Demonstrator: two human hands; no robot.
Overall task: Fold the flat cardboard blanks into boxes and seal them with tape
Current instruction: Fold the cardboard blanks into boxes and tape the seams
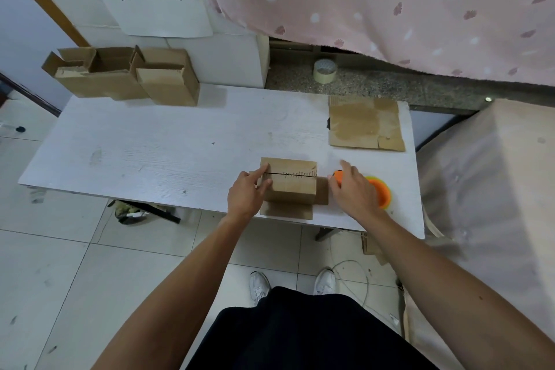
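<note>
At ten o'clock, folded boxes (126, 75) are standing on the bench (150, 153). Our left hand (246, 189) is pressing straight fingers onto the nine o'clock end of the box (289, 186), which is sitting at the bench's near edge, its top seam running nine to three. Our right hand (351, 189) is curling over the orange tape dispenser (381, 191) just beside the three o'clock end, so we are judging that taping should begin there. Flat blanks (365, 123) are lying at one o'clock.

Both arms reach forward; left hand (246, 193) palm down, forefinger straight; right hand (354, 192) palm down, grip unclear
</note>
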